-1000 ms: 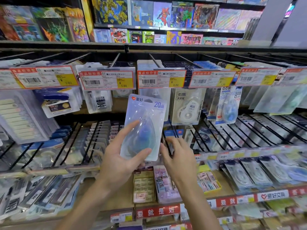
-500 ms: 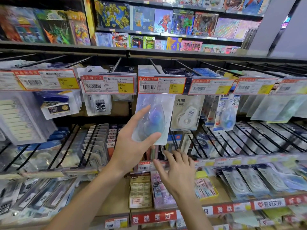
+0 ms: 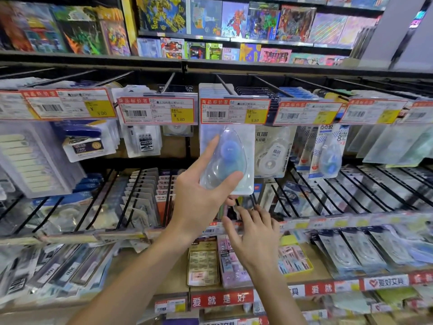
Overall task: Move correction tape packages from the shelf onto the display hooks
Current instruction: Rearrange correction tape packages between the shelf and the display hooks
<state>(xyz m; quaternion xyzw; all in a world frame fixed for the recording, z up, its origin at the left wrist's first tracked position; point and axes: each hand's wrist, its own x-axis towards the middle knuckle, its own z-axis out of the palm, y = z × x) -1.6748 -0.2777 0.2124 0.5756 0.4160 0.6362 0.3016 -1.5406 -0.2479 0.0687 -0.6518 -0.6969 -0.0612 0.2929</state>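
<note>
— So where is the correction tape package (image 3: 228,158) now?

— Up at the display hook (image 3: 224,84), its top edge tucked behind the price tag (image 3: 234,111). The left hand (image 3: 201,198) grips it, thumb across the blister front, forefinger along its left side.

— And the right hand (image 3: 254,233)?

— Lower, just beneath the package, fingers spread and relaxed over the hook rows, holding nothing. Boxes lie on the shelf (image 3: 173,275) beneath it.

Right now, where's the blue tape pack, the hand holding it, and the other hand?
tape pack (image 3: 230,156), head view, blue blister bulge.
left hand (image 3: 201,195), head view, back of hand.
right hand (image 3: 256,235), head view, back of hand.
</note>
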